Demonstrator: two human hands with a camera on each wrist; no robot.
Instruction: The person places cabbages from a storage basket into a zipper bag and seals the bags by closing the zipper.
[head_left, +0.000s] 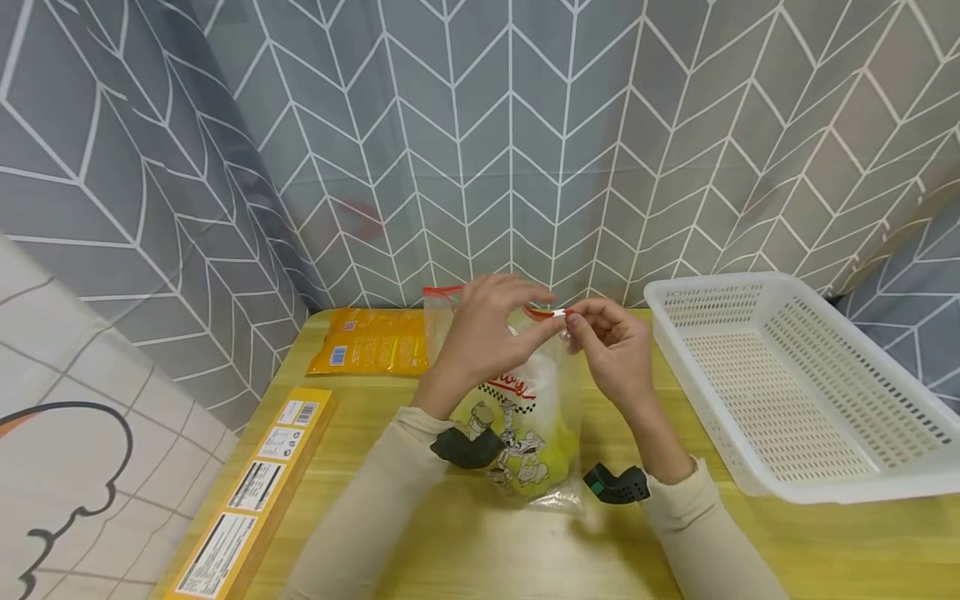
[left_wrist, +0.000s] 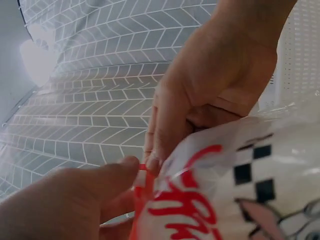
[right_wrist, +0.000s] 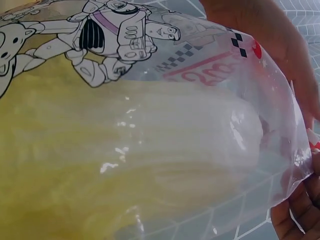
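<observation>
Zip bag [head_left: 525, 417], clear with cartoon printing and something pale yellow-white inside, standing upright on the yellow table [head_left: 465, 550], long axis running down and toward the body from the two grips at its red top edge [head_left: 450, 290]. Being pinched at that edge by the left hand [head_left: 480, 333], thumb and forefinger closed on the strip just left of the white slider [head_left: 558, 313]. Being pinched at the slider by the right hand [head_left: 611, 350], fingertips closed tight round it, remaining fingers curled beneath. Both hands meeting near the right end of the seal, nearly touching, neither clearly nearer; the rest of the red strip stretching away leftward from the grips.

Lying well apart to the right of the grips: a white basket [head_left: 817, 492]. Lying beyond and left: an orange packet [head_left: 371, 342]; nearer the body and far left, a long yellow box [head_left: 247, 500].

Showing only in the left wrist view: fingertips [left_wrist: 152, 162] meeting on the red strip [left_wrist: 142, 192]. Showing only in the right wrist view: the pale contents [right_wrist: 150, 165] filling the bag, slider itself barely visible at the frame edge.
</observation>
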